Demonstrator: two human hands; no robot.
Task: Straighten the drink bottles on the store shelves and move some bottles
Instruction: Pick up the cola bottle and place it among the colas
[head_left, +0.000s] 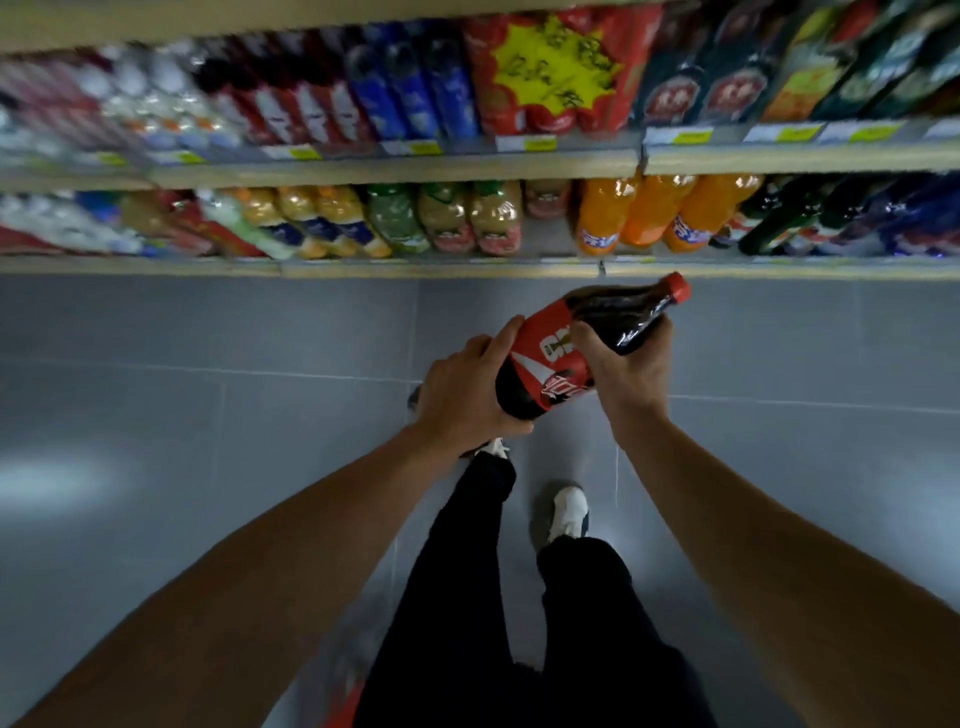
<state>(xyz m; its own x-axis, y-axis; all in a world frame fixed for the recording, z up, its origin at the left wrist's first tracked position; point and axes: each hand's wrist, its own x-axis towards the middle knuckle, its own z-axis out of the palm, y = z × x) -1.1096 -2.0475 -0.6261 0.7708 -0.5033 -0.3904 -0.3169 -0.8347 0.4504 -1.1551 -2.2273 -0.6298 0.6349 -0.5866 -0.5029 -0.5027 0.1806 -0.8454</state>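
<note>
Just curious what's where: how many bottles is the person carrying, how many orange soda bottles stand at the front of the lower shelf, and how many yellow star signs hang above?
Cola bottle in hands: 1
Orange soda bottles: 3
Yellow star sign: 1
Total: 5

Grey tiled floor (208, 415), yellow starburst price sign (550, 62) — handwriting blurred, white shoe (569, 512), black trousers (571, 649)

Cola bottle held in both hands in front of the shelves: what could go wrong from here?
1. The cola bottle is tilted over the tiled floor, held by the left hand at its base and the right hand further up; a slipped grip could drop it near the feet.
2. The lower shelf looks tightly packed, so pushing it in beside the orange bottles might knock neighbours over.
</note>
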